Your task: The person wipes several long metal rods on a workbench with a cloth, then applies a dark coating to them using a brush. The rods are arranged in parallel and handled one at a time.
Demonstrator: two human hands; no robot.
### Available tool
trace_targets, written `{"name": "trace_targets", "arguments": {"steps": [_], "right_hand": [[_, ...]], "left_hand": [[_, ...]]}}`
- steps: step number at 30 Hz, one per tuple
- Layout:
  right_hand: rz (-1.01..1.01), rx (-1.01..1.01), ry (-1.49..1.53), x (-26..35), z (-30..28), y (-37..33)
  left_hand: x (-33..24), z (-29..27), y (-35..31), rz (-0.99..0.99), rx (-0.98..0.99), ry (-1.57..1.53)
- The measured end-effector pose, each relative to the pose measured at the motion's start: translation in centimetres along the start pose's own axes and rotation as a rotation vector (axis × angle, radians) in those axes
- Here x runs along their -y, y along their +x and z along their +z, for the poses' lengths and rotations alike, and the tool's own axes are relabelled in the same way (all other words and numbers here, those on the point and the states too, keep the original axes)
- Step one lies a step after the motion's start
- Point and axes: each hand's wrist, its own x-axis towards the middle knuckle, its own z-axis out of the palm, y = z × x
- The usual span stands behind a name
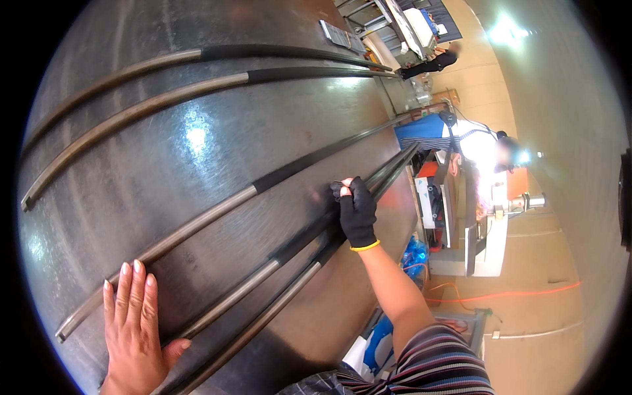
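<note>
Lower left, the left hand, fingers extended, touches a metal bar on the counter. Centre, the gloved right hand, grip curled, contents unclear. All five bars carry black sections; whether finished, unclear.

I see rods part silver, part black; glove black, cuff yellow; sleeve dark, striped; table dark grey; cord orange.
</note>
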Motion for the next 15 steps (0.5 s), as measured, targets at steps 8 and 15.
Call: {"name": "trace_targets", "arguments": {"steps": [8,15], "right_hand": [[-0.055,-0.021,-0.039,-0.7,0.1,-0.2],[-0.091,-0.037,-0.089,0.0,0.0,0.2]], "left_hand": [[0.4,-1.0,1.7,-0.094,-0.025,-0.075],[0.2,-0.6,1.8,-0.138,-0.028,-0.064]]}}
